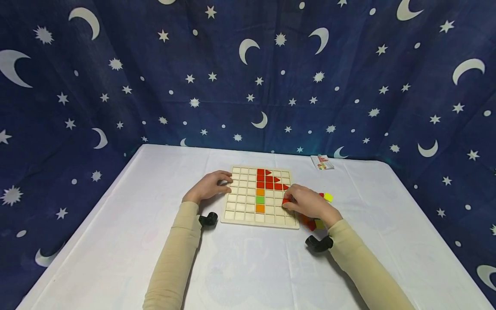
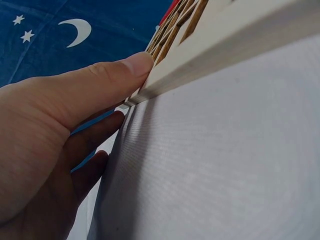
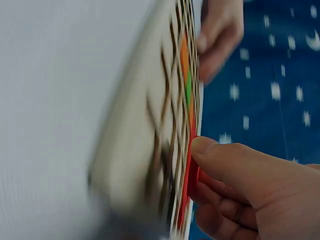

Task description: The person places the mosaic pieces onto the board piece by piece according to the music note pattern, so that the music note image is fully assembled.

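A pale wooden grid board lies on the table, with red squares and triangles in its upper rows and an orange, green and orange column below them. At its left edge is my left hand; in the left wrist view the thumb of that hand rests on the rim, fingers loosely bent beside it. Over the right side of the board, my right hand pinches a red piece between thumb and fingers. The right wrist view shows this hand holding the red piece; its exact shape is unclear.
Loose red, orange and yellow pieces lie right of the board, partly under my right hand, with a bright yellow one farther back. A small printed card is near the table's back edge. Behind hangs a blue curtain.
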